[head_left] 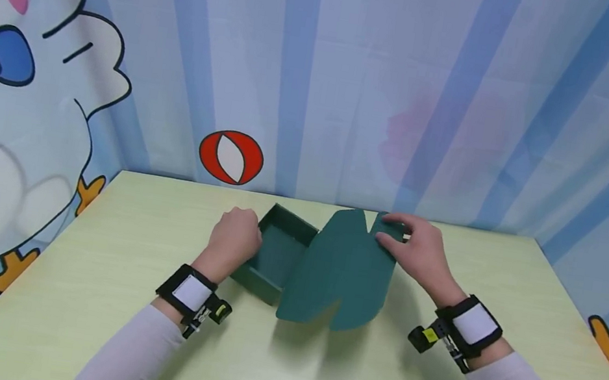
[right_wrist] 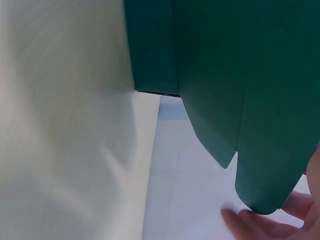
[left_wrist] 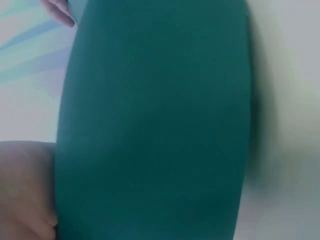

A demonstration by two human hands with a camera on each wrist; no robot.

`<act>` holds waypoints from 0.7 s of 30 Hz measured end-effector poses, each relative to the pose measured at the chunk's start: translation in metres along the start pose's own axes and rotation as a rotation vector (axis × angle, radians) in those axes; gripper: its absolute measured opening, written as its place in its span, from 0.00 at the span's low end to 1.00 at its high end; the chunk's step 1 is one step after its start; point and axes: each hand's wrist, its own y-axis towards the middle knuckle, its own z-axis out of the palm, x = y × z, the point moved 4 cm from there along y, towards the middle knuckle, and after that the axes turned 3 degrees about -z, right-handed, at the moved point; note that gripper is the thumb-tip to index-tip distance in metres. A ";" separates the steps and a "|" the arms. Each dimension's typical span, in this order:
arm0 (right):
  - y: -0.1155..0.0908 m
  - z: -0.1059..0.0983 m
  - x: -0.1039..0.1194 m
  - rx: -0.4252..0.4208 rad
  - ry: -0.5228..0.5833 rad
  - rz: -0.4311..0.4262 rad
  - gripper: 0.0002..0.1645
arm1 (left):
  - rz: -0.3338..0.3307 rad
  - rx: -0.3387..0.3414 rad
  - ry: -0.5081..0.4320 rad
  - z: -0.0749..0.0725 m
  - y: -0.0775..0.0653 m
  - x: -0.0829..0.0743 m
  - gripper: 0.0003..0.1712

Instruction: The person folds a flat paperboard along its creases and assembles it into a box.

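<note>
A dark green cardboard box (head_left: 256,283) sits on the table with its hinged lid (head_left: 340,267) swung up toward the right, so the inside shows. My left hand (head_left: 234,234) grips the box's left wall, its fingers curled over the edge. On the other side my right hand (head_left: 418,250) holds the lid's far right flap between thumb and fingers. In the right wrist view the notched flap (right_wrist: 262,185) lies against the fingers (right_wrist: 260,225). A broad green panel of the box (left_wrist: 155,120) fills the left wrist view and hides most of the left hand.
The pale wooden table (head_left: 503,285) ends at a printed blue striped curtain (head_left: 343,91) behind the box. Cartoon figures and a red and white ball print (head_left: 250,159) are on the curtain. Both wrists wear black straps with small cameras (head_left: 424,338).
</note>
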 end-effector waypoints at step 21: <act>0.027 -0.029 0.006 0.117 0.405 0.215 0.33 | 0.211 0.235 -0.143 0.008 0.002 -0.013 0.34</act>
